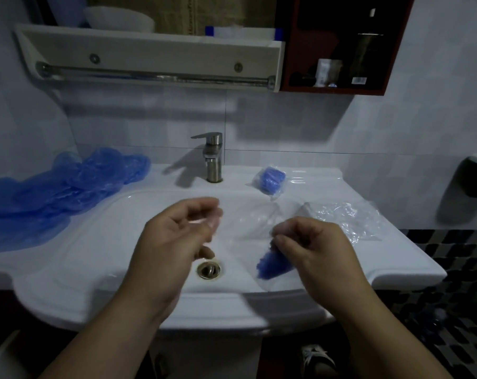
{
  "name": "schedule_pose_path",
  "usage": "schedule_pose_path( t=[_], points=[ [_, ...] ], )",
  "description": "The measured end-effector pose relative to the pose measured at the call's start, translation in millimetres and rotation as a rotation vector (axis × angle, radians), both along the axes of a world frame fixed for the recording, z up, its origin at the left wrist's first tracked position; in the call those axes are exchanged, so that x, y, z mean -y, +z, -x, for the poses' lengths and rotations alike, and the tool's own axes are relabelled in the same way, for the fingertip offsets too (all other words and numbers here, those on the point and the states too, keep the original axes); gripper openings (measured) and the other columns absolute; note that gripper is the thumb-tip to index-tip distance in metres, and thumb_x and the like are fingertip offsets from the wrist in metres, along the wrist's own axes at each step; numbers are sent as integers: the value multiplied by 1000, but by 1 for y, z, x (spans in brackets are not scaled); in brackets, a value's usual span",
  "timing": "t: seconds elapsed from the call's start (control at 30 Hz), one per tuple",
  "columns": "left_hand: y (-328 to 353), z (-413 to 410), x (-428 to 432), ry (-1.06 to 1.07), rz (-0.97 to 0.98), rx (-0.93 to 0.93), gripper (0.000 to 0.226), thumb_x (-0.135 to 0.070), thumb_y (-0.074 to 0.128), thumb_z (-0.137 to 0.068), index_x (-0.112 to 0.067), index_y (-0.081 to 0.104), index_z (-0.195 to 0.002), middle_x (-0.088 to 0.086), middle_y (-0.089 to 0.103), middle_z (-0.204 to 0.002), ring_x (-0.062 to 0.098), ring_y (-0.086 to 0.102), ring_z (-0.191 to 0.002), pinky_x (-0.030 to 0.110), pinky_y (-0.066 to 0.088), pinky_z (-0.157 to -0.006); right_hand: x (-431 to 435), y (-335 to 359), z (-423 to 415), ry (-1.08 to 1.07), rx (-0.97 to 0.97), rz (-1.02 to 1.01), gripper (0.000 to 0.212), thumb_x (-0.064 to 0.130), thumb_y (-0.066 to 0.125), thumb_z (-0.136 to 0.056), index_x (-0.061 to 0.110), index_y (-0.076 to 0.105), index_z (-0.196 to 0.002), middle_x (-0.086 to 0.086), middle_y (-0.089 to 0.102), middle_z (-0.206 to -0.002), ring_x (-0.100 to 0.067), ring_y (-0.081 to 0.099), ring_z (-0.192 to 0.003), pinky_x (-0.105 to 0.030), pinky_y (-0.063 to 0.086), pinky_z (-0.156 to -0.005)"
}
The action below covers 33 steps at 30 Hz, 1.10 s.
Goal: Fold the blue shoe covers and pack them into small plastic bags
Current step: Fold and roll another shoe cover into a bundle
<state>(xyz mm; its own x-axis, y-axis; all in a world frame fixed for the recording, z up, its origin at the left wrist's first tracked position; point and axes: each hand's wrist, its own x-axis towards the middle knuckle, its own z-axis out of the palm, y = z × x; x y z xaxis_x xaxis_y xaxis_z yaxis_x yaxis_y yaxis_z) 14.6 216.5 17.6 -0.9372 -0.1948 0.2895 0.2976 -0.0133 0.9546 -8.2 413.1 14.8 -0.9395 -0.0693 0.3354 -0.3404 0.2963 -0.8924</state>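
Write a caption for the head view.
Left hand and right hand hold a bag with a shoe cover over the sink.

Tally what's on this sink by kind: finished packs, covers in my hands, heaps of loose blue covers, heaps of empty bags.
Packed clear plastic bag holding a folded blue cover: 1
Folded blue shoe cover in the right hand: 1
Heap of loose blue plastic shoe covers: 1
Heap of empty clear plastic bags: 1
Total: 4
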Motion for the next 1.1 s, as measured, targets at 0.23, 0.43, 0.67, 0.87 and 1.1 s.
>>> schedule_pose_path(
  t=[0.23,0.43,0.67,0.87,1.1],
  points=[
    [-10,10,-2,159,166,137,20,-15,65,-92,-33,69,-100,-10,69,-91,15,68,-81,33,61,-73,-78,-9,49,-523,-15,-11,19,7,56,-92,17,72,-91,0,70,-78,-12,60,-67,-17,46,-66],
    [-16,12,-11,104,296,183,23,-16,69,-87,-35,69,-100,-17,69,-92,12,69,-75,49,59,-82,-134,-25,74,-766,105,-256,30,26,68,-87,12,69,-113,-10,74,-92,-28,68,-88,-34,50,-82],
    [-22,17,-6,104,321,214,25,-14,70,-86,-34,70,-103,-10,71,-98,10,69,-88,40,58,-85,-118,-14,65,-886,-90,-342,34,35,64,-86,15,69,-114,-12,67,-115,-31,62,-107,-41,49,-94],
    [-24,21,25,191,497,282,32,-21,71,-87,-29,63,-117,-11,66,-108,4,64,-92,24,52,-79,6,-17,32,-243,-152,-390,19,40,62,-89,24,72,-94,7,66,-98,-12,62,-93,-28,46,-83],
    [-25,25,97,430,518,307,34,-24,67,-91,-30,58,-123,-11,62,-113,6,60,-97,21,46,-75,113,-34,6,213,-128,-669,41,55,48,-93,35,57,-127,13,55,-122,-6,56,-105,-22,43,-92]
  ],
)
